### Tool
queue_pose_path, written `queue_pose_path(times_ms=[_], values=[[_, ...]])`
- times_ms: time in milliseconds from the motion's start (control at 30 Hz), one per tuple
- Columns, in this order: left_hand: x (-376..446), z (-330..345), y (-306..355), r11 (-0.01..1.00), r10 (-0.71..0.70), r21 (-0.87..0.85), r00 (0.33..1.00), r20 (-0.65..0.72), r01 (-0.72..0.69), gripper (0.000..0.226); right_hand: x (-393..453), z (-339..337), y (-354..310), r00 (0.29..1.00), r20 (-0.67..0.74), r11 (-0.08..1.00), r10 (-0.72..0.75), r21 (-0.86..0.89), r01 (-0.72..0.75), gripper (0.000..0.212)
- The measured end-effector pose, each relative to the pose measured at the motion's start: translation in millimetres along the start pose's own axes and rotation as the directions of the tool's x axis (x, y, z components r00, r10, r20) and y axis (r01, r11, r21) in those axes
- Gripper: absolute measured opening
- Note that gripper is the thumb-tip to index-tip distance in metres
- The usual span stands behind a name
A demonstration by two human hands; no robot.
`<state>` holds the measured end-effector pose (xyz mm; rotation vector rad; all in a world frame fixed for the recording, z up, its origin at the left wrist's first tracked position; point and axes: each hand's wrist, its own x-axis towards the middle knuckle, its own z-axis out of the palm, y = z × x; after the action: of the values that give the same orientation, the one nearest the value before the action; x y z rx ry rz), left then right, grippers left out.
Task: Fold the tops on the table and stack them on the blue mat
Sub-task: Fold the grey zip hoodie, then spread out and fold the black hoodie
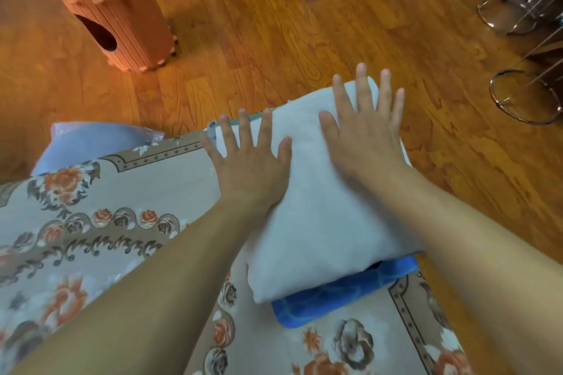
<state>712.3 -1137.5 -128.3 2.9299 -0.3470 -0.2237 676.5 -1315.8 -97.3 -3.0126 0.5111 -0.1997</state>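
Note:
A folded white top lies on the blue mat at the right end of the table. Only the mat's near edge shows from under it, along with a dark sliver of another garment. My left hand presses flat on the top's left side, fingers spread and straight. My right hand lies flat on the far right part of the top, fingers spread too. Both palms rest on the fabric and neither grips it.
The table carries a beige floral cloth. A pale blue plastic bag sits past its far left edge. On the wooden floor stand an orange slatted stool at the back left and chrome chair bases at the right.

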Motion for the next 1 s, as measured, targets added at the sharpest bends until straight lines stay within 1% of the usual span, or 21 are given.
queue_pose_path(times_ms=[33, 67, 167, 233, 267, 333, 367, 433, 467, 533, 600, 667, 767, 833, 900, 1000], values=[[-2, 0, 0, 1.000, -0.008, 0.000, 1.000, -0.011, 0.008, 0.066, -13, -6, -6, 1.000, -0.027, 1.000, -0.014, 0.010, 0.014, 0.064], [-3, 0, -1, 1.000, -0.003, -0.008, 1.000, -0.027, 0.003, 0.066, -26, -5, -8, 1.000, -0.007, 1.000, -0.027, 0.013, 0.027, 0.066], [-5, -2, -13, 0.996, 0.089, -0.025, 0.996, -0.023, -0.090, 0.065, -50, 14, 8, 0.983, 0.185, 1.000, 0.014, -0.003, -0.013, 0.070], [-5, -10, -31, 0.993, 0.112, 0.028, 0.994, -0.005, -0.112, 0.065, -42, 16, 14, 0.970, 0.240, 1.000, 0.024, 0.004, -0.026, 0.071], [-6, -16, -41, 0.996, 0.082, 0.042, 0.996, 0.018, -0.083, 0.065, -38, 10, 11, 0.967, 0.253, 1.000, 0.020, 0.012, -0.024, 0.071], [-17, -33, -60, 1.000, 0.000, -0.008, 0.999, 0.046, 0.000, 0.065, -38, -10, -5, 0.975, 0.224, 1.000, 0.009, 0.016, -0.013, 0.069], [-29, -43, -69, 0.999, -0.014, -0.048, 1.000, 0.026, 0.015, 0.065, -43, -21, -17, 0.981, 0.193, 1.000, 0.000, 0.015, -0.003, 0.067], [-68, -68, -90, 0.997, 0.003, -0.071, 1.000, -0.025, -0.005, 0.065, -61, -44, -51, 0.985, 0.166, 0.998, -0.049, 0.049, 0.041, 0.064], [-93, -81, -103, 0.998, 0.005, -0.066, 1.000, 0.006, -0.005, 0.064, -71, -54, -74, 0.978, 0.190, 0.994, -0.091, 0.084, 0.076, 0.064], [-148, -102, -137, 0.995, -0.032, -0.094, 0.988, 0.151, 0.047, 0.064, -97, -69, -128, 0.943, 0.266, 0.974, -0.198, 0.159, 0.159, 0.062], [-204, -126, -177, 0.969, -0.100, -0.184, 0.945, 0.313, 0.163, 0.062, -127, -80, -185, 0.886, 0.353, 0.948, -0.300, 0.216, 0.235, 0.062], [-256, -149, -226, 0.924, -0.178, -0.246, 0.898, 0.401, 0.293, 0.056, -158, -91, -243, 0.811, 0.429, 0.915, -0.397, 0.258, 0.311, 0.062], [-325, -183, -310, 0.853, -0.327, -0.258, 0.851, 0.411, 0.453, 0.049, -206, -114, -333, 0.708, 0.500, 0.864, -0.499, 0.347, 0.364, 0.058], [-370, -203, -372, 0.784, -0.417, -0.307, 0.823, 0.386, 0.540, 0.046, -240, -129, -398, 0.662, 0.493, 0.824, -0.565, 0.379, 0.421, 0.057], [-418, -221, -438, 0.720, -0.476, -0.364, 0.802, 0.361, 0.591, 0.044, -279, -142, -468, 0.609, 0.491, 0.783, -0.623, 0.387, 0.488, 0.055], [-499, -238, -545, 0.647, -0.531, -0.445, 0.784, 0.320, 0.619, 0.039, -351, -153, -581, 0.543, 0.504, 0.739, -0.671, 0.395, 0.546, 0.052]])
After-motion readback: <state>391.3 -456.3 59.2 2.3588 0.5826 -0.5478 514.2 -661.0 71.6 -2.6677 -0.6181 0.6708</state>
